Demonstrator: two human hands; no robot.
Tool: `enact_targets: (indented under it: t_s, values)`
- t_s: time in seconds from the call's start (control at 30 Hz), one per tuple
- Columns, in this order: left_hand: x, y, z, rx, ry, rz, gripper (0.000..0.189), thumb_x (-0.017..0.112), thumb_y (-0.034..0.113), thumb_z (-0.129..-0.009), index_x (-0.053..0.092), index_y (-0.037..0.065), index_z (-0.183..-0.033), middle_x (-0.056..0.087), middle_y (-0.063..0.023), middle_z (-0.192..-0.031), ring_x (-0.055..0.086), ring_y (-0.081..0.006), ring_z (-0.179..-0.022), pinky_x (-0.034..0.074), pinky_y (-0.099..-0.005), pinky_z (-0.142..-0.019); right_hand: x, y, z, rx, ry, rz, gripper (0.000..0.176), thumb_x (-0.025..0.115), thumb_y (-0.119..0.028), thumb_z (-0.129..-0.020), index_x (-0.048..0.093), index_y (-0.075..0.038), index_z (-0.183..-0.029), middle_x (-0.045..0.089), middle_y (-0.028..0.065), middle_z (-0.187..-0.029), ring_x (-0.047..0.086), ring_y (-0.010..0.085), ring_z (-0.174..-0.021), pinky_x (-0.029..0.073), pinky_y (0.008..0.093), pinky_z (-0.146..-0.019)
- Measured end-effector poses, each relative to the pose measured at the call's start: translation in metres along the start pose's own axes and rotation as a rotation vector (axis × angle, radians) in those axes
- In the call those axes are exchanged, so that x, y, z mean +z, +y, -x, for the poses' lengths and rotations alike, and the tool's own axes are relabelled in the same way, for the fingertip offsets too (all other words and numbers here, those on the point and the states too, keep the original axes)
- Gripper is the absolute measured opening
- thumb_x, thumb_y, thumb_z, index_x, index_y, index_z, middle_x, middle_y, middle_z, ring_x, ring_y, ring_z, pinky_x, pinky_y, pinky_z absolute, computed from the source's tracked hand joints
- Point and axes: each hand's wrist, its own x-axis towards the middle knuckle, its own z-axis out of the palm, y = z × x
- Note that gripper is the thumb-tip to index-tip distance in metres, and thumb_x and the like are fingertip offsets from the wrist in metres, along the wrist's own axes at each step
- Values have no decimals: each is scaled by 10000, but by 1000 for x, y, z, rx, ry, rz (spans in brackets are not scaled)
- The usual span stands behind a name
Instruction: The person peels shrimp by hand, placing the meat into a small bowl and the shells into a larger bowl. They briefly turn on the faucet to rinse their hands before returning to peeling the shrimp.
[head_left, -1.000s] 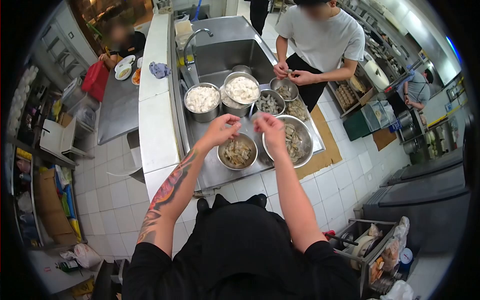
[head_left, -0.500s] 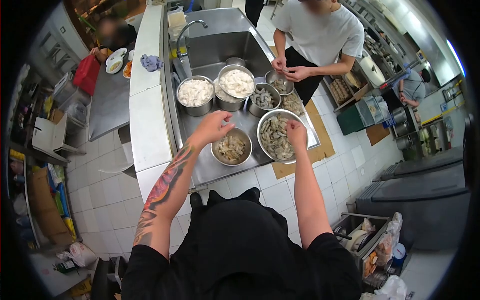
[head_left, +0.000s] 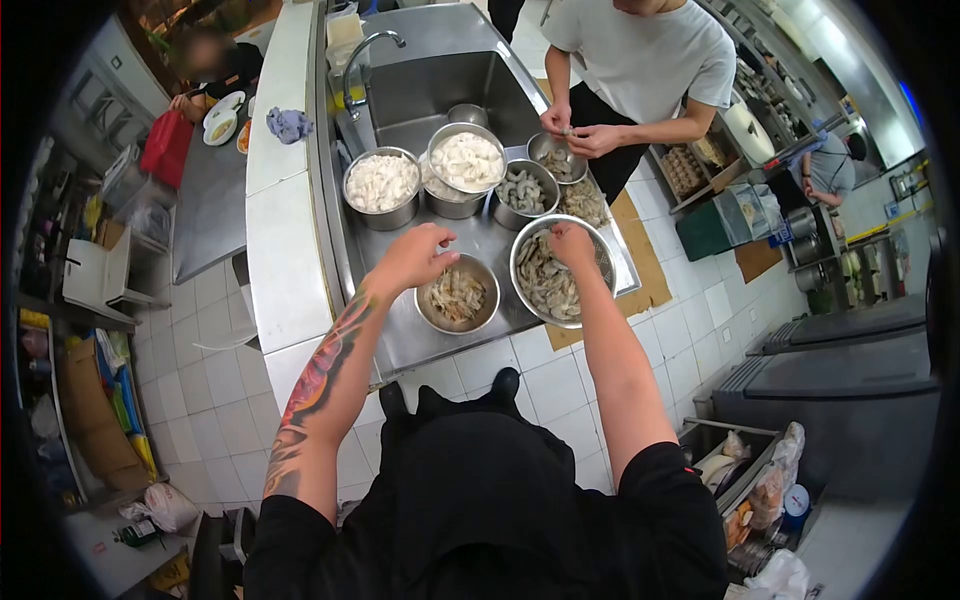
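Note:
My left hand (head_left: 418,254) hovers just above the far left side of a steel bowl (head_left: 492,312) holding shrimp heads and shells (head_left: 457,298). Its fingers are loosely curled, with a gap between them and the thumb, and nothing shows in it. Over the far side of a wider steel bowl (head_left: 519,291) of unpeeled shrimp (head_left: 548,282), my right hand (head_left: 572,246) points down with its fingers drawn together at the shrimp. Whether it pinches one is hidden.
Beyond stand pots of pale peeled shrimp (head_left: 382,184), a tilted bowl of them (head_left: 467,160) and a pot of grey shrimp (head_left: 523,192). A sink (head_left: 430,95) with a faucet (head_left: 352,75) lies behind. Across the counter, a co-worker's hands (head_left: 590,138) work over a small bowl (head_left: 556,158).
My right hand has moved left and slightly away from me, over the far part of the shrimp bowl. My left hand stays near the shell bowl. The view has shifted slightly.

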Motion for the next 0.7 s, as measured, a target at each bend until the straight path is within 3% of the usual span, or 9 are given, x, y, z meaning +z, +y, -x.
enact_targets:
  t_s: [0.1, 0.17, 0.27, 0.33, 0.47, 0.53, 0.7]
  values:
    - [1, -3, 0, 18, -10, -9, 358, 712, 267, -880, 684, 31, -1148, 686, -162, -1060, 657, -345, -947, 520, -424, -818, 6, 0, -2, -63, -13, 13, 179, 660, -242, -859, 763, -177, -990, 735, 129, -956, 698, 346, -907, 559, 445, -824]
    - [3, -9, 0, 77, 6, -35, 358, 719, 240, -884, 666, 35, -1173, 682, -131, -1038, 669, -274, -803, 527, -393, -771, 1, -1, 2, -83, -31, 9, 176, 661, -235, -853, 765, -178, -983, 734, 127, -942, 699, 342, -904, 559, 440, -821]
    - [3, -8, 0, 77, 6, -31, 348, 719, 234, -884, 670, 34, -1164, 688, -131, -1022, 668, -274, -804, 526, -392, -768, -12, 5, 8, -141, -182, -85, 156, 660, -222, -842, 768, -167, -941, 733, 122, -914, 698, 339, -889, 559, 432, -813]
    - [3, -6, 0, 70, -1, -26, 346, 718, 240, -884, 672, 36, -1159, 691, -130, -1018, 667, -277, -808, 526, -393, -767, -12, 14, 5, -5, -76, -83, 174, 648, -218, -828, 769, -147, -930, 717, 152, -1024, 688, 335, -938, 548, 443, -816]
    - [-1, 2, 0, 60, -22, -45, 349, 715, 266, -883, 680, 44, -1149, 701, -124, -1023, 669, -288, -838, 527, -397, -769, -4, 2, 9, -33, -13, -55, 164, 644, -223, -841, 766, -142, -914, 702, 152, -995, 683, 345, -922, 549, 456, -811]
    - [1, -1, -1, 69, -19, -46, 350, 714, 274, -883, 681, 48, -1148, 703, -120, -1026, 670, -290, -851, 527, -399, -772, 5, -19, 19, -132, 23, 206, 181, 657, -196, -824, 770, -92, -920, 692, 169, -993, 682, 347, -936, 551, 449, -832]
    - [0, 0, 1, 53, -31, -40, 344, 710, 277, -883, 686, 51, -1140, 708, -120, -1024, 668, -297, -880, 527, -400, -777, 20, -33, 23, -56, 18, 308, 216, 683, -228, -815, 768, -60, -920, 662, 179, -1062, 659, 355, -1004, 541, 442, -879]
